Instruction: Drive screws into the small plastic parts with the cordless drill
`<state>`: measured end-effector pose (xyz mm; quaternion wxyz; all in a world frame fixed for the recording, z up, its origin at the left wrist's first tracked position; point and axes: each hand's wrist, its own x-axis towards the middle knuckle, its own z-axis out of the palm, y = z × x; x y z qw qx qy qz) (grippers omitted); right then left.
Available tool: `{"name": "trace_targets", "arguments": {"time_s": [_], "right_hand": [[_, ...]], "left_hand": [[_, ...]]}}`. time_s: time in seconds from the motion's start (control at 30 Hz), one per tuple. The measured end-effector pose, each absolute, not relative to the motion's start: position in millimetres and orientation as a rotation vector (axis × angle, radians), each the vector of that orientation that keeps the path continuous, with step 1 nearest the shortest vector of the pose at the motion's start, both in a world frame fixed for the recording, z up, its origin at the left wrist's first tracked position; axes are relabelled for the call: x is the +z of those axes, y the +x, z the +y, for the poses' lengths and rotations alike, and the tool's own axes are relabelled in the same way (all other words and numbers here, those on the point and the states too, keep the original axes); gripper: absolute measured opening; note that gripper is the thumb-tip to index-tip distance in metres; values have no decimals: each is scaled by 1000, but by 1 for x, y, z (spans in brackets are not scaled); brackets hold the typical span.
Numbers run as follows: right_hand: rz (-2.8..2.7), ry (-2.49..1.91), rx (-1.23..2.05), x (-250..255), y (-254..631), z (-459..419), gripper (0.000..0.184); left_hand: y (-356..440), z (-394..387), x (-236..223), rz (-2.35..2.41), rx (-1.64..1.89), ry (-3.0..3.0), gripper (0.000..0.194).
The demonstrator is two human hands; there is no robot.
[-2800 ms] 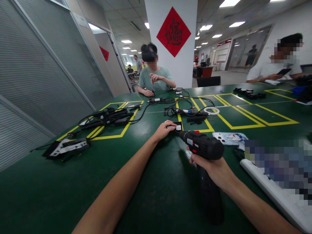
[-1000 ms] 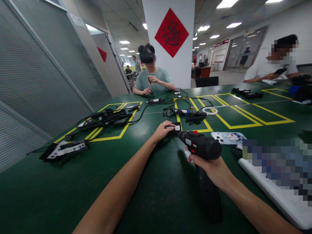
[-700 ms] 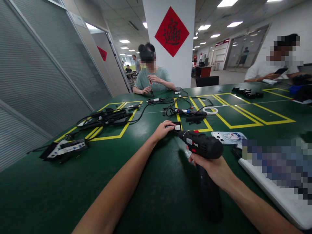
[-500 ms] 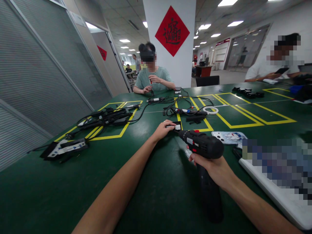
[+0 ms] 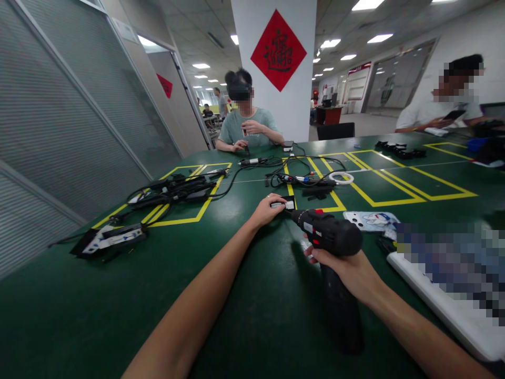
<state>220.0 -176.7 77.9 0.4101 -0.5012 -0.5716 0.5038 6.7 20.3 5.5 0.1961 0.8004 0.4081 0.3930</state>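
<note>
My right hand (image 5: 342, 266) is wrapped round the grip of a black cordless drill (image 5: 329, 231) with red details. The drill lies nearly level, its chuck pointing left and away from me. My left hand (image 5: 269, 209) presses with closed fingers on a small black part with a white piece (image 5: 289, 204), which rests on the green table (image 5: 221, 316). The drill's tip is right beside this part and the left fingertips; whether it touches cannot be made out. The underside of the part is hidden by my fingers.
Black cables and slim black devices (image 5: 173, 189) lie at the left, with a black-and-white part (image 5: 114, 238) nearer. More cables and a white ring (image 5: 341, 179) are beyond my hands. A phone (image 5: 371, 221) and a white-edged object (image 5: 437, 305) lie right. Two people sit across the table.
My left hand has shifted very slightly to the right with the small part. The drill stays almost where it was, its tip still by the part.
</note>
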Motion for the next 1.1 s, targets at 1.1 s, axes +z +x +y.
{"name": "trace_targets", "arguments": {"time_s": [1.1], "right_hand": [[-2242,-1503,146,95,163,-226,67]], "left_hand": [[6,-4,12,1222,1057,2864,34]]}}
